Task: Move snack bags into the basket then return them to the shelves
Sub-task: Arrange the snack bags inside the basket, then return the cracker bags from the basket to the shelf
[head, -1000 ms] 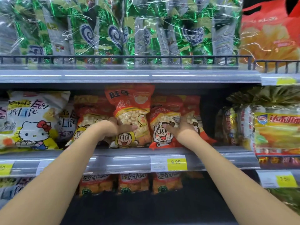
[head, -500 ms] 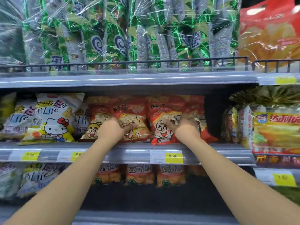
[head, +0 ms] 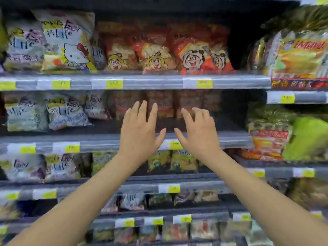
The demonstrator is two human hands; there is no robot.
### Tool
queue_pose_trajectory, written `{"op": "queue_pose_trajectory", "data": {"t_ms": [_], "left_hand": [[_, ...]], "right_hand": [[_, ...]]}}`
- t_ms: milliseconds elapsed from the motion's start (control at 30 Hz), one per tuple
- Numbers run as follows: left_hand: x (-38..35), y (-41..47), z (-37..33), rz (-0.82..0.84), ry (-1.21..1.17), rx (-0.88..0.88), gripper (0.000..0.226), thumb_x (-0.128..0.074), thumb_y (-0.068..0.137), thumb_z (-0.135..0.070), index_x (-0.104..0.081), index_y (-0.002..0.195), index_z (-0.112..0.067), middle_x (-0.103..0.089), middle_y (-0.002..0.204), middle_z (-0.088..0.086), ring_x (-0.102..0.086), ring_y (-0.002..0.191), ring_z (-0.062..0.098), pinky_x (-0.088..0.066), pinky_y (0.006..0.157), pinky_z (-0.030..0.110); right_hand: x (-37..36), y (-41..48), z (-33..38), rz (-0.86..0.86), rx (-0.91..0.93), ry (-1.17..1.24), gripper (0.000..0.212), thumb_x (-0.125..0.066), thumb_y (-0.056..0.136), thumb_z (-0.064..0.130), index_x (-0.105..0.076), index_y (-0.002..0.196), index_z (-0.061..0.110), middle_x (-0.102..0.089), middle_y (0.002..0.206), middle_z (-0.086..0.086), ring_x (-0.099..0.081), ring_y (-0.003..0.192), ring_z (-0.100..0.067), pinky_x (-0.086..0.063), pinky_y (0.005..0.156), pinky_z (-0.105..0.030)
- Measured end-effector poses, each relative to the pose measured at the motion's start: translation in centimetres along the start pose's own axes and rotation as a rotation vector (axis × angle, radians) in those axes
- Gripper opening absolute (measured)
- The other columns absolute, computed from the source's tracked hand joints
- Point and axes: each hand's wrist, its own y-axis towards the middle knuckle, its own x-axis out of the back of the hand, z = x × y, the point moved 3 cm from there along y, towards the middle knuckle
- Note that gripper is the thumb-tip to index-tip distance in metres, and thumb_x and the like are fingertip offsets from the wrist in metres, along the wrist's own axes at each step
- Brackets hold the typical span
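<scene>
Hovering the left hand [head: 140,134] spread flat and empty, just before the orange snack bags [head: 165,102] standing back on the middle shelf [head: 99,141]; hovering the right hand [head: 200,137] loosely curled, gripping nothing either. Expecting light, soft, crinkly, slippery film: pinching top seams or side edges. Minding the shelf's front lip and the upper rail [head: 150,83]; finding open room only frontward.

The white cat-printed bag [head: 65,43] reads "Easy" and "Life"; the yellow price tags [head: 114,84] are too blurred to read.
</scene>
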Motion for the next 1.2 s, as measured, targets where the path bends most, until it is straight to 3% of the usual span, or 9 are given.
{"op": "queue_pose_trajectory", "data": {"t_ms": [133,267,400,533,733,900,1000,1100,1200], "left_hand": [[-4.0,-9.5,-1.2,0.227,-0.023,0.019,0.078,-0.056,0.085,-0.054,-0.04,0.144,-0.006,-0.044,0.141,0.029,-0.04,0.132,0.044,-0.034,0.106,0.053],[-8.2,-19.5,-3.6,0.524,-0.061,0.051,0.081,-0.045,0.089,-0.061,-0.027,0.151,-0.011,-0.032,0.15,0.026,-0.027,0.14,0.042,-0.021,0.113,0.054],[-12.1,-29.4,-6.5,0.731,-0.11,0.108,0.081,-0.05,0.087,-0.06,-0.033,0.148,-0.009,-0.034,0.148,0.029,-0.029,0.138,0.046,-0.023,0.111,0.06],[-16.9,-38.6,-10.0,1.075,-0.119,0.164,0.082,-0.035,0.094,-0.06,-0.006,0.155,-0.013,-0.01,0.158,0.024,-0.007,0.146,0.042,-0.007,0.115,0.059],[-24.1,-51.1,-14.9,1.318,-0.173,0.182,0.079,-0.027,0.095,-0.06,-0.002,0.154,-0.014,-0.006,0.158,0.025,-0.002,0.145,0.044,-0.006,0.116,0.06],[-31.1,-61.2,-19.9,1.415,-0.274,0.159,0.078,-0.03,0.094,-0.061,-0.008,0.154,-0.016,-0.011,0.157,0.027,-0.006,0.145,0.044,-0.007,0.116,0.061],[-35.1,-66.8,-22.6,1.492,-0.343,0.164,0.077,-0.022,0.095,-0.062,-0.002,0.155,-0.018,0.001,0.158,0.027,0.003,0.146,0.042,0.0,0.117,0.059],[-38.9,-71.7,-25.0,1.554,-0.327,0.17,0.079,-0.022,0.094,-0.065,0.008,0.153,-0.022,0.012,0.158,0.024,0.01,0.146,0.04,0.002,0.117,0.056],[-41.5,-75.6,-26.8,1.531,-0.333,0.274,0.088,-0.035,0.088,-0.071,0.004,0.154,-0.027,0.007,0.157,0.026,0.005,0.145,0.044,-0.007,0.116,0.061]], "right_hand": [[-3.3,-9.5,3.7,0.269,0.008,-0.077,0.063,-0.066,0.08,0.047,-0.057,0.129,0.008,-0.058,0.118,-0.025,-0.055,0.108,-0.04,-0.047,0.084,-0.045],[-6.9,-20.1,6.0,0.61,-0.041,-0.095,0.067,-0.055,0.09,0.049,-0.043,0.142,0.01,-0.047,0.135,-0.026,-0.043,0.127,-0.042,-0.038,0.1,-0.05],[-10.5,-31.3,6.9,0.814,-0.089,-0.14,0.063,-0.069,0.076,0.046,-0.06,0.125,0.007,-0.059,0.117,-0.025,-0.057,0.106,-0.042,-0.048,0.086,-0.051],[-14.8,-41.6,6.9,1.051,-0.107,-0.16,0.064,-0.076,0.066,0.044,-0.067,0.117,0.006,-0.064,0.11,-0.025,-0.061,0.103,-0.042,-0.051,0.083,-0.05],[-20.9,-53.9,5.4,1.254,-0.089,-0.128,0.053,-0.072,0.07,0.04,-0.068,0.111,0.006,-0.063,0.105,-0.028,-0.06,0.097,-0.043,-0.052,0.079,-0.051],[-28.0,-63.2,3.3,1.341,-0.006,-0.101,0.066,-0.078,0.067,0.046,-0.063,0.12,0.01,-0.059,0.108,-0.031,-0.057,0.099,-0.045,-0.05,0.079,-0.051],[-32.3,-68.4,1.6,1.378,0.047,-0.111,0.072,-0.08,0.064,0.05,-0.061,0.124,0.015,-0.06,0.111,-0.03,-0.057,0.1,-0.044,-0.051,0.079,-0.048],[-36.2,-73.2,-0.2,1.441,0.069,-0.109,0.084,-0.066,0.079,0.06,-0.031,0.149,0.028,-0.042,0.139,-0.031,-0.043,0.125,-0.045,-0.041,0.096,-0.054],[-39.0,-77.3,-1.9,1.477,0.019,-0.101,0.097,-0.055,0.082,0.068,0.009,0.15,0.041,-0.012,0.154,-0.031,-0.017,0.142,-0.045,-0.025,0.105,-0.065]]}}
